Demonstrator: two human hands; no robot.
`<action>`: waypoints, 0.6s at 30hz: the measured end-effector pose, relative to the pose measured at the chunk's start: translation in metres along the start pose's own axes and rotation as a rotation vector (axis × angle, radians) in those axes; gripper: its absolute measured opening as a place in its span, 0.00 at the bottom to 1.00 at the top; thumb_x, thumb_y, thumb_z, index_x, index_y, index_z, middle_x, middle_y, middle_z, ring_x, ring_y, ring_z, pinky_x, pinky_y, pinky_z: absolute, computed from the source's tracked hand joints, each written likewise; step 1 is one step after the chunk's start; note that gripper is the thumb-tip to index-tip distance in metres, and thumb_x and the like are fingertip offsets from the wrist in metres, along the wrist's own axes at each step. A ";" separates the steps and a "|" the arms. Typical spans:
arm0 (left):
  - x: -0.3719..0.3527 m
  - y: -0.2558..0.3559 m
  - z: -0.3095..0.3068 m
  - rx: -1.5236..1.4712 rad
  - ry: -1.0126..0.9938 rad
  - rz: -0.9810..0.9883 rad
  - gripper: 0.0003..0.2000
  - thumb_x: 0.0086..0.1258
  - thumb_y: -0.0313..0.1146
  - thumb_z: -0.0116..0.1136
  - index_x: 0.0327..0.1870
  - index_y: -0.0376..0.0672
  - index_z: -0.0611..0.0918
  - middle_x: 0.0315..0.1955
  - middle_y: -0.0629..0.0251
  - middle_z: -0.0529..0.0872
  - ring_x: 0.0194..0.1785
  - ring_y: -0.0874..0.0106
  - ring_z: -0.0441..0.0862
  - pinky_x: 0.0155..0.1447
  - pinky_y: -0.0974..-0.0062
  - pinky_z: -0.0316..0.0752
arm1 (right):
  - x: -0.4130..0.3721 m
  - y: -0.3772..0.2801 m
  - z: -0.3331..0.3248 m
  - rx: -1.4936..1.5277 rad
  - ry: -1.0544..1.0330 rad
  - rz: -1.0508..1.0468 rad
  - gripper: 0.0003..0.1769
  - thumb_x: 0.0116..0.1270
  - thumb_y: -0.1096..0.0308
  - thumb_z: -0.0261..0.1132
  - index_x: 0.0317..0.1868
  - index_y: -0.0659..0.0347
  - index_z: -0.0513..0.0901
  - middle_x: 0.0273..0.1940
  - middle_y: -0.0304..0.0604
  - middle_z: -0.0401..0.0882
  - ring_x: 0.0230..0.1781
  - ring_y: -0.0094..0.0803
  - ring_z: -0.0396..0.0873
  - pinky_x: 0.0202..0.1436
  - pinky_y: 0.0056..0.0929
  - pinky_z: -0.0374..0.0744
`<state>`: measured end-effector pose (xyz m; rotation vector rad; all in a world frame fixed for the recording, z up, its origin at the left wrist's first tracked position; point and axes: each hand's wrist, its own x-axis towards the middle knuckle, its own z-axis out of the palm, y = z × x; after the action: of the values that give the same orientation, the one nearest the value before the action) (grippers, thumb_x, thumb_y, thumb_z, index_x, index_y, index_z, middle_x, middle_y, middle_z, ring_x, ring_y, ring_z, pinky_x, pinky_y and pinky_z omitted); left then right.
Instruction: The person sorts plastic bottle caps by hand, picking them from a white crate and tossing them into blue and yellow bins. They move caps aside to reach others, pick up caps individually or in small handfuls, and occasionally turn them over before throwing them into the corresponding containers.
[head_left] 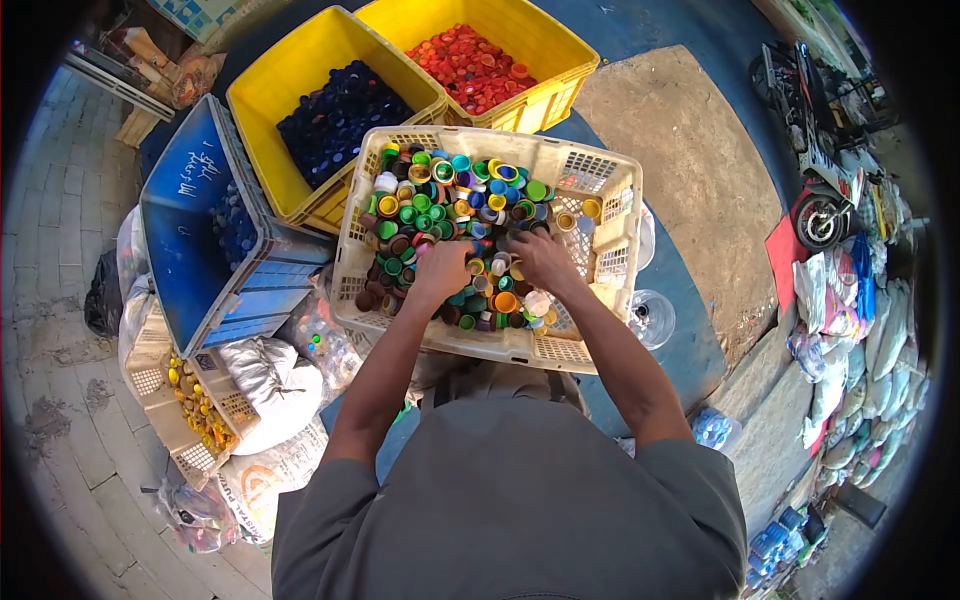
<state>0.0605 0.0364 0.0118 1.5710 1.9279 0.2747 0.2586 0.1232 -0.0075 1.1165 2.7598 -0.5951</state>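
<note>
A pale plastic crate [585,358] with mesh sides sits before my body, holding many mixed bottle caps [430,212] in green, brown, yellow, blue and white. Both hands are in among these caps, near the crate's middle. My left hand [445,268] has its fingers curled down into the pile, beside a yellow cap. Opposite it, my right hand [545,260] bends its fingers inward over dark and grey caps. The fingertips of both hands are partly hidden, so what they grip cannot be made out. Toward the crate's right end the caps lie thinner, and its floor shows.
Beyond the crate, one yellow bin [250,120] holds dark blue caps and another yellow bin [560,85] holds red ones. A blue crate [175,260] with blue caps tilts at left. A small crate [195,455] contains yellow caps. At right are a motorbike [825,190] and stacked sacks [870,390].
</note>
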 end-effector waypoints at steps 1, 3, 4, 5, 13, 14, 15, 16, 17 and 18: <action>0.000 0.003 -0.002 0.041 0.008 0.004 0.13 0.58 0.29 0.66 0.45 0.42 0.84 0.39 0.58 0.88 0.44 0.58 0.85 0.45 0.62 0.79 | -0.002 0.007 -0.001 -0.072 -0.054 0.049 0.15 0.62 0.65 0.63 0.49 0.49 0.84 0.56 0.38 0.78 0.61 0.40 0.73 0.58 0.54 0.73; 0.002 0.006 -0.003 0.080 0.053 0.032 0.12 0.59 0.29 0.64 0.45 0.43 0.84 0.38 0.58 0.88 0.43 0.57 0.85 0.44 0.60 0.78 | -0.005 0.018 -0.008 -0.218 -0.158 0.148 0.13 0.62 0.66 0.61 0.46 0.52 0.85 0.55 0.39 0.79 0.59 0.41 0.75 0.57 0.54 0.74; 0.004 0.007 -0.001 0.078 0.090 0.054 0.11 0.60 0.28 0.63 0.44 0.44 0.84 0.37 0.58 0.87 0.42 0.57 0.85 0.43 0.59 0.78 | -0.010 0.022 -0.013 -0.177 -0.101 0.176 0.11 0.62 0.68 0.60 0.43 0.55 0.85 0.52 0.42 0.81 0.54 0.44 0.79 0.54 0.55 0.76; 0.006 0.007 0.000 0.076 0.126 0.076 0.11 0.60 0.28 0.63 0.44 0.44 0.84 0.36 0.58 0.87 0.42 0.56 0.85 0.42 0.58 0.78 | -0.011 0.029 -0.012 -0.168 -0.093 0.233 0.11 0.61 0.68 0.60 0.42 0.55 0.85 0.49 0.43 0.82 0.53 0.45 0.79 0.53 0.56 0.77; 0.031 0.007 0.028 0.297 0.217 0.415 0.15 0.54 0.24 0.64 0.45 0.44 0.83 0.37 0.63 0.86 0.47 0.59 0.79 0.52 0.63 0.74 | -0.008 0.054 -0.016 0.234 0.082 0.404 0.16 0.55 0.69 0.63 0.46 0.63 0.85 0.44 0.56 0.84 0.45 0.51 0.83 0.50 0.43 0.81; 0.031 0.010 0.028 0.338 0.204 0.413 0.15 0.53 0.24 0.64 0.45 0.44 0.83 0.37 0.63 0.86 0.48 0.60 0.78 0.53 0.64 0.73 | -0.005 0.059 -0.010 0.264 0.094 0.398 0.17 0.55 0.69 0.64 0.46 0.63 0.84 0.44 0.57 0.84 0.45 0.51 0.83 0.50 0.42 0.81; 0.031 0.012 0.028 0.348 0.204 0.396 0.13 0.55 0.24 0.62 0.44 0.43 0.83 0.37 0.62 0.86 0.48 0.60 0.78 0.53 0.64 0.73 | -0.003 0.064 -0.005 0.307 0.152 0.402 0.18 0.55 0.69 0.64 0.47 0.64 0.84 0.44 0.58 0.84 0.45 0.52 0.83 0.50 0.42 0.81; 0.031 0.013 0.028 0.357 0.203 0.377 0.11 0.57 0.25 0.60 0.42 0.43 0.83 0.36 0.61 0.86 0.49 0.60 0.78 0.53 0.64 0.73 | -0.001 0.069 0.000 0.351 0.207 0.405 0.18 0.55 0.69 0.64 0.47 0.65 0.84 0.44 0.59 0.84 0.45 0.52 0.83 0.50 0.42 0.81; 0.031 0.014 0.029 0.366 0.203 0.357 0.10 0.58 0.25 0.58 0.41 0.42 0.83 0.36 0.60 0.86 0.50 0.60 0.78 0.53 0.64 0.72 | 0.000 0.074 0.005 0.393 0.262 0.406 0.18 0.55 0.69 0.65 0.47 0.65 0.83 0.44 0.59 0.84 0.45 0.52 0.83 0.50 0.42 0.81; 0.033 0.015 0.031 0.382 0.224 0.356 0.10 0.58 0.25 0.58 0.41 0.42 0.84 0.36 0.60 0.86 0.50 0.60 0.78 0.53 0.64 0.72 | -0.001 0.073 0.001 0.430 0.268 0.407 0.19 0.56 0.69 0.65 0.48 0.66 0.83 0.43 0.59 0.84 0.45 0.52 0.83 0.50 0.41 0.81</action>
<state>0.0877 0.0642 -0.0153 2.2248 1.9378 0.2466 0.3091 0.1696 -0.0312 1.9133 2.5408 -1.0745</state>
